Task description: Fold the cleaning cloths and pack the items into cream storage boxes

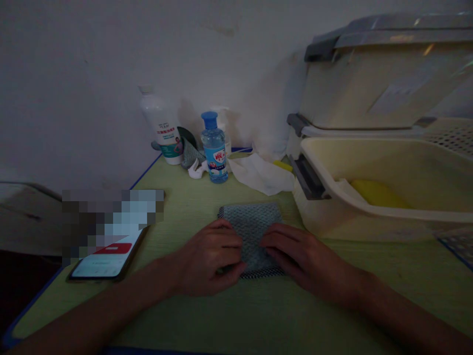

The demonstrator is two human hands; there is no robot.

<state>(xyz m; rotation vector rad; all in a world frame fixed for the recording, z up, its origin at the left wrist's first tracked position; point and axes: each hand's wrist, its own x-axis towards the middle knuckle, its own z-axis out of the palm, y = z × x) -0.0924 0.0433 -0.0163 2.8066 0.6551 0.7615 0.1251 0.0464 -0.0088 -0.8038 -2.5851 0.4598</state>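
Observation:
A folded grey-blue dishcloth with a black-and-white stitched edge lies flat on the green tabletop. My left hand bends over the cloth's left side, its fingers curled and its thumb below them, near the lower edge. Over the right side my right hand has its fingers together, with the tips on the cloth. Both hands are closed on the cloth; what lies under the fingertips is hidden.
Behind the cloth stand a blue-capped detergent bottle and a white bottle, with a crumpled white sheet alongside. At right is a cream storage bin holding something yellow. A lit phone lies at left.

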